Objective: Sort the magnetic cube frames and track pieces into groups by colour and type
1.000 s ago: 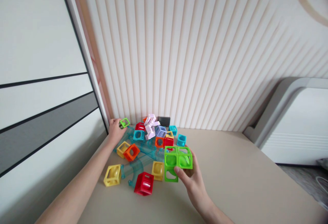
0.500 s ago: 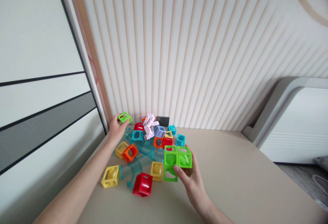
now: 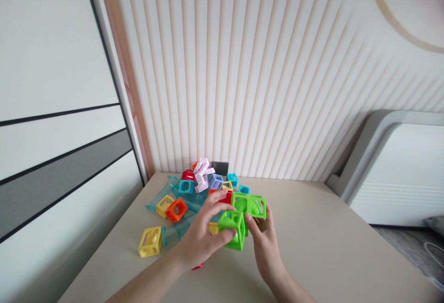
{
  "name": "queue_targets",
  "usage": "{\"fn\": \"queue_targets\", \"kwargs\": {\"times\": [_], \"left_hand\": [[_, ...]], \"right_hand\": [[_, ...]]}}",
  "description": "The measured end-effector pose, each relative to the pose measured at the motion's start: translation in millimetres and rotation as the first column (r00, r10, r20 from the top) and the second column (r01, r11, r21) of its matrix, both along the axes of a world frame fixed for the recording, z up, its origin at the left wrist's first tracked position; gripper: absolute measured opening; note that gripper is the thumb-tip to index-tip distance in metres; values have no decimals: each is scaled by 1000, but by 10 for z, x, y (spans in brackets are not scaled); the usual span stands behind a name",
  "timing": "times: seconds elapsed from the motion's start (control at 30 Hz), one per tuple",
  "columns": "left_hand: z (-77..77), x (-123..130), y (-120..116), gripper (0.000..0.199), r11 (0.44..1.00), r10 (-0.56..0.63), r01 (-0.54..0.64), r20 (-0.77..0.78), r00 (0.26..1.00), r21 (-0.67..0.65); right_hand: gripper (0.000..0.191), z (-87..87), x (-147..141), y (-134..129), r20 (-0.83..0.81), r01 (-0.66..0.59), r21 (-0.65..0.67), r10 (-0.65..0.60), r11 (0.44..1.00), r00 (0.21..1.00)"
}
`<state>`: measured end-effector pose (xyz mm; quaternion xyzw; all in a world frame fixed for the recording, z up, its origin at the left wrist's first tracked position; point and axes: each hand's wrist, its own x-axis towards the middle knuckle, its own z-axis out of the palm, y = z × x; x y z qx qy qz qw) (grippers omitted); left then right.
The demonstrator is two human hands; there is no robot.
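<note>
My right hand [image 3: 265, 243] grips a joined group of green open-sided cube blocks [image 3: 257, 207] above the table. My left hand [image 3: 204, 231] holds a single green cube block [image 3: 231, 230] between thumb and fingers, close against the near left side of that group. Whether the two are touching or joined I cannot tell. Behind my left hand, a yellow cube block [image 3: 212, 228] and a red cube block [image 3: 226, 197] are partly hidden. Only a sliver of another red block [image 3: 197, 266] shows below my left wrist.
Left of my hands lie a yellow block [image 3: 150, 242], an orange block [image 3: 176, 210] and clear teal tubes [image 3: 171, 234]. Pale pink pieces [image 3: 202, 176], a purple block [image 3: 216, 181] and teal blocks [image 3: 232, 180] are heaped near the ribbed wall, by a black socket [image 3: 220, 168].
My left hand has come from the far left of the pile to the right, bringing its green cube block against the group in my right hand. The view has shifted slightly.
</note>
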<state>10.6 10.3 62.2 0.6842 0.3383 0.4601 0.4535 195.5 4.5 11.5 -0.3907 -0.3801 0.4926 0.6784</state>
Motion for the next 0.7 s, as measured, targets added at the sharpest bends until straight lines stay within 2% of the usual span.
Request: {"fn": "queue_targets", "kwargs": {"times": [0.07, 0.17, 0.33, 0.43, 0.57, 0.7], "left_hand": [[-117, 51, -55, 42, 999, -21, 19, -47, 999, -45], [-239, 117, -131, 44, 992, -61, 59, -18, 998, -114], [-269, 190, -245, 44, 952, -154, 202, 209, 966, -232], [-273, 178, -274, 43, 942, -156, 225, 267, 951, -249], [-321, 103, -280, 44, 965, -80, 141, 264, 961, -222], [-351, 26, -264, 45, 991, 65, -36, 227, 972, -130]], "right_hand": [[76, -4, -2, -9, -16, -4, 9, 4, 1000, 1000], [75, -12, -15, -36, -26, -32, 14, 33, 999, 999], [74, -13, -42, -87, -32, -101, 47, 103, 994, 994], [70, -9, -44, -109, 22, -140, 74, 139, 987, 990], [59, -37, -31, -151, 172, -148, 109, 128, 983, 977], [54, -95, 16, -226, 370, -131, 270, 23, 954, 929]]}}
